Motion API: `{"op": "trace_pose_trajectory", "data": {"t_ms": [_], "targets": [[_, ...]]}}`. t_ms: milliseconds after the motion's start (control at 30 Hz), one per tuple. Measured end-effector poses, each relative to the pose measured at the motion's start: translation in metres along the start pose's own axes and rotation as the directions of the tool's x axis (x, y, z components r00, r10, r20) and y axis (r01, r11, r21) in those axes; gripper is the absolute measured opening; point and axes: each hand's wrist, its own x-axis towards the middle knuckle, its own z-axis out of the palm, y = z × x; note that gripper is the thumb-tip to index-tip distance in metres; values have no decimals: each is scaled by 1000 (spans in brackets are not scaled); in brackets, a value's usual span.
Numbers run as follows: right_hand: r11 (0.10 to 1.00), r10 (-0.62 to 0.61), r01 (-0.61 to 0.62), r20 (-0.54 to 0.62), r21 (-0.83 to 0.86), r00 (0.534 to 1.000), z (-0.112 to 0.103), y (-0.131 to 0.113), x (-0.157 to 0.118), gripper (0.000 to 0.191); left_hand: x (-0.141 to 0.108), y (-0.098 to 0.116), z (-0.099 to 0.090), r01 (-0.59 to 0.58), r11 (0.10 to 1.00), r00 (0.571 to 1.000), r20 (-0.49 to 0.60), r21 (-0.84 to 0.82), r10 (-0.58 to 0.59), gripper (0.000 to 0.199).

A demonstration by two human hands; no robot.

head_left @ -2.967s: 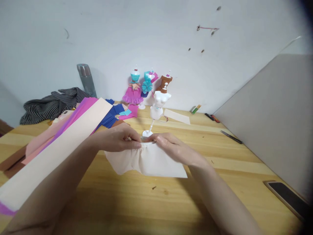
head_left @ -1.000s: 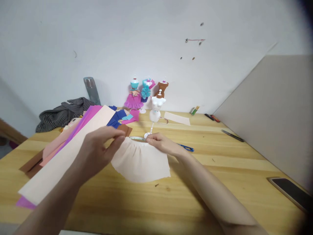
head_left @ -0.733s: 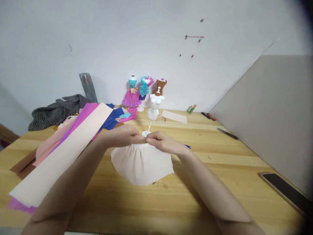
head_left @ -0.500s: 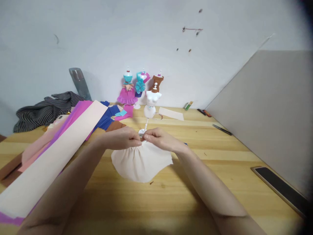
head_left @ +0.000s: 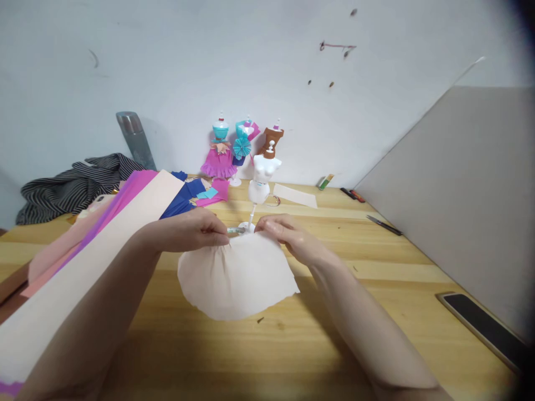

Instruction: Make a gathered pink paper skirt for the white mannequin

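A cream piece of crepe paper (head_left: 246, 278) hangs between my hands, pleated at its upper left and smoother on the right. My left hand (head_left: 196, 229) pinches the gathered top edge. At the top right of the same edge, my right hand (head_left: 282, 233) grips the paper between thumb and fingers. Just beyond stands a bare white miniature dress form (head_left: 264, 172) on a thin stand. A roll of tape (head_left: 235, 230) lies by its base, partly hidden by the paper and my left hand.
Miniature forms in a pink skirt (head_left: 219, 161), a turquoise rosette (head_left: 242, 148) and a brown top (head_left: 273, 135) stand by the wall. Coloured paper strips (head_left: 137, 217), a striped cloth (head_left: 79, 184) and a bottle (head_left: 136, 139) are left; a pen-like tool (head_left: 384, 225) and phone (head_left: 480, 326) right.
My hands have moved apart along the top edge, left hand leftward and right hand rightward. The paper between them is spread wider, with fewer folds showing. The view has shifted slightly.
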Motion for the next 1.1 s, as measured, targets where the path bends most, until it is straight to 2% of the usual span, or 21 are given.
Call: {"op": "trace_pose_trajectory", "data": {"t_ms": [100,200,333,533,867,1100], "targets": [[998,59,-59,36,8,998,9,-9,-8,44,1,2,3,-13,999,1000,-23,53,14,32],[995,84,-87,-49,-49,995,19,-13,-12,34,3,5,6,-11,994,998,-53,106,17,33],[984,-29,-1,-170,-176,985,30,-11,-13,22,4,8,10,-37,982,990,-128,186,62,34],[967,-168,133,-150,-219,974,35,-10,-13,16,4,10,13,-42,968,966,-238,248,103,33],[959,-186,125,-231,-256,955,38,-8,-11,17,2,16,18,32,957,952,-301,288,59,34],[935,-222,118,-296,-333,929,42,-8,-12,18,2,17,22,21,947,933,-347,320,97,36]]}}
